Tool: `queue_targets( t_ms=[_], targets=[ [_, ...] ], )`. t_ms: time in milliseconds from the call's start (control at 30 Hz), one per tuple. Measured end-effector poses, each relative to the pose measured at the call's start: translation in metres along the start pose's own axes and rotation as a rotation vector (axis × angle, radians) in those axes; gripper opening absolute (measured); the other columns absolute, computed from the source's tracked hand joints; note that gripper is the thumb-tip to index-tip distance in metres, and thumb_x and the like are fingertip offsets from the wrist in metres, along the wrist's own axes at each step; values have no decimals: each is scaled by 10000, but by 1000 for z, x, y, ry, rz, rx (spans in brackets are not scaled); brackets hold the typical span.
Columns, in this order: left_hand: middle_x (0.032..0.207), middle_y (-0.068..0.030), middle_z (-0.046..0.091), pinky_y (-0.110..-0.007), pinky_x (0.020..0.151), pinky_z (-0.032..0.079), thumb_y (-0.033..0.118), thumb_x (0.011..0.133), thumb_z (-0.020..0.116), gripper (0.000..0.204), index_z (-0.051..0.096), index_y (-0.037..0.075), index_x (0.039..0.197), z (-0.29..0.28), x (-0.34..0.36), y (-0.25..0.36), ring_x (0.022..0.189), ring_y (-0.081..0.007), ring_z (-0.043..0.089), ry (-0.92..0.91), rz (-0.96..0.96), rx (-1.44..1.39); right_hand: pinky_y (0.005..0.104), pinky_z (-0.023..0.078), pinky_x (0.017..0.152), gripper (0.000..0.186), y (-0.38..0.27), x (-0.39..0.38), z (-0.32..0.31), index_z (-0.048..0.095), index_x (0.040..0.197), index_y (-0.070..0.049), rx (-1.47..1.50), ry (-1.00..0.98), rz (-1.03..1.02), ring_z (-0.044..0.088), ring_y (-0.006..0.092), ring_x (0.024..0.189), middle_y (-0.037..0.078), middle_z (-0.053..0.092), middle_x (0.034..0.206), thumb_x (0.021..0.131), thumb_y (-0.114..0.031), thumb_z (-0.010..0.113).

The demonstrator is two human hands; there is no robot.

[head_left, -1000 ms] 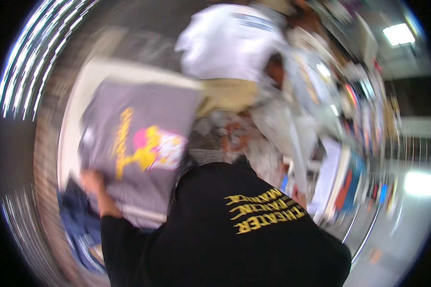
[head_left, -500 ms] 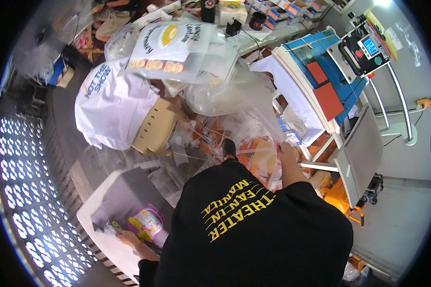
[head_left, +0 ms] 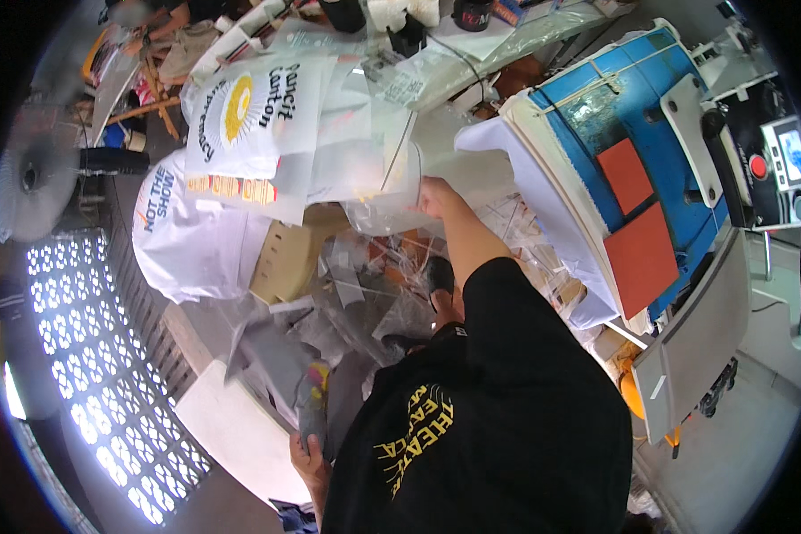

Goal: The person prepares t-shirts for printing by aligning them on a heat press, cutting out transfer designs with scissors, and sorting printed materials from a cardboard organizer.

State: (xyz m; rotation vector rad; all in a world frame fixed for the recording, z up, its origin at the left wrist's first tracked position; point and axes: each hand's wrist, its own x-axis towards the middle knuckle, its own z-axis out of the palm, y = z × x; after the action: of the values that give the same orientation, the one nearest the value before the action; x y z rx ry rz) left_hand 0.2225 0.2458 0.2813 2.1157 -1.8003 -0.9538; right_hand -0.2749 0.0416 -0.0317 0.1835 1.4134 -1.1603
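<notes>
In my left hand [head_left: 308, 456] is a bunched grey T-shirt [head_left: 276, 365] with a colourful print, lifted partly off a pale board [head_left: 222, 427] at the lower left. My right hand [head_left: 432, 196] reaches forward with its fingers closed on a translucent sheet [head_left: 481, 160], beside a pile of printed film sheets [head_left: 249, 125] with a yellow design. These sheets lie over clear plastic and a white printed garment [head_left: 196, 258], which is draped over a beige plastic piece [head_left: 285, 258], apparently furniture.
A blue-topped heat press table [head_left: 587, 80] with red pads [head_left: 641, 258] and a control unit [head_left: 783, 151] stands right. A grey panel [head_left: 685, 347] leans below. A fan [head_left: 31, 178] is at left, a co-worker [head_left: 151, 31] behind. Plastic scraps [head_left: 498, 231] litter the floor.
The grey shirt has gone from lying on the board to being lifted and bunched by my left hand. My right hand has moved up and forward with the translucent sheet toward the film pile.
</notes>
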Motion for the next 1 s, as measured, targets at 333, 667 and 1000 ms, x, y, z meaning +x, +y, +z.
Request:
queue_targets(
  t_ms=[333,667,1000],
  targets=[
    [937,-46,639,-285,814,445,174,887,649,271,627,-22,1073,34,-21,97,887,-134,561,-412,328,-203,442,420,996,751,140,-186,-53,503,1340,-53,-382,-558,-192,532,259,1208,152,601,1285,935,-679,414],
    [873,-96,665,-276,750,477,68,892,649,185,640,0,1063,89,-98,181,811,-123,611,-1435,924,-180,435,391,1057,579,243,-417,-221,600,1175,-64,-969,505,-952,480,409,1246,219,582,1212,666,-243,811],
    [858,-143,696,-321,697,524,-47,687,692,308,676,16,988,105,-180,303,763,-282,682,-1064,1548,227,383,490,674,235,269,-630,-386,602,891,-59,-682,1304,-1135,623,326,764,130,615,787,685,-18,708]
  ],
)
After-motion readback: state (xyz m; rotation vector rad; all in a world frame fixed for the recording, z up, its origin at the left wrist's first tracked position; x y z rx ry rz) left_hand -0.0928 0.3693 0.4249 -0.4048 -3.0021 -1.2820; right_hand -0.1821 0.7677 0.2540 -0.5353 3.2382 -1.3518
